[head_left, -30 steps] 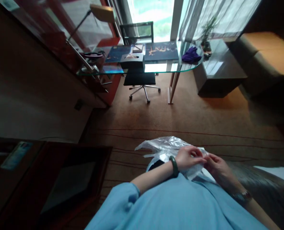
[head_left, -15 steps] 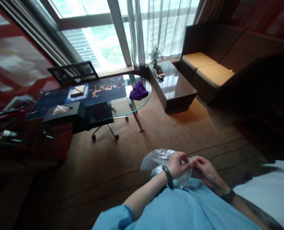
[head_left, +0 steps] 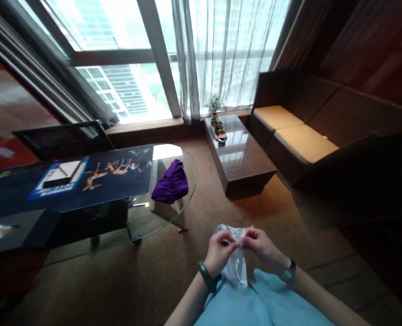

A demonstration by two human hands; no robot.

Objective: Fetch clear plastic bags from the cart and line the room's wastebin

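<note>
A clear plastic bag [head_left: 236, 265] hangs in front of my light blue top, pinched at its upper edge by both hands. My left hand [head_left: 217, 253], with a green bangle on the wrist, is closed on the bag's left side. My right hand [head_left: 262, 246], with a watch on the wrist, grips the right side. The two sets of fingertips almost touch above the bag.
A glass desk [head_left: 174, 217] stands to the left with a purple cloth [head_left: 171, 183], a dark mat and a black chair behind it. A dark coffee table [head_left: 240, 163] with a small plant, a sofa [head_left: 296, 140] and a curtained window lie ahead. Brown carpet covers the floor.
The view has swung to the right, toward the window and sofa. The bag, spread out a second ago, is now gathered narrow between my two hands, which have come closer together.
</note>
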